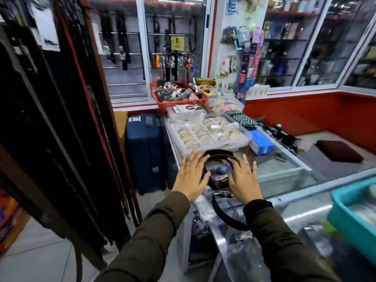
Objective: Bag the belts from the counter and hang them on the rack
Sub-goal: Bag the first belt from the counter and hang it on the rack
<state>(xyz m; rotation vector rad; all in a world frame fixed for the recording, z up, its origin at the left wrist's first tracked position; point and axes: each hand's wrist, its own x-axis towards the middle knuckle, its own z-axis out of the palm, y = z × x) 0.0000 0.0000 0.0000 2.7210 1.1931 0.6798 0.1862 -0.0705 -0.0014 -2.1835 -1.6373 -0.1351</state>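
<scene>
Head view looks down over two olive sleeves reaching onto a glass counter (284,176) in a small shop. Both hands lie flat, palms down, fingers spread wide, on either side of a coiled dark belt (218,154). The left hand (190,178) presses against the coil's left edge, a ring showing on one finger; the right hand (243,180) rests on the coil's right side, its fingertips over the dark band. Neither hand has closed around anything: they are open and only touching the belt.

Just below the right wrist, nearer the person, a second dark belt (227,218) curves in a loop on the counter among crinkled clear plastic. Straight beyond the fingertips sits a clear tray of bracelets (207,132), almost touching the coil. Farther past that is a red basket (179,100) heaped with small goods. To the right of the right hand lies a blue box (261,142), and well off to the right, near the frame's edge, a teal bin (354,216). Left of the left hand, below counter level, stands a navy suitcase (145,151), and farther left hangs a thick curtain of dark belts on a rack (50,129).
</scene>
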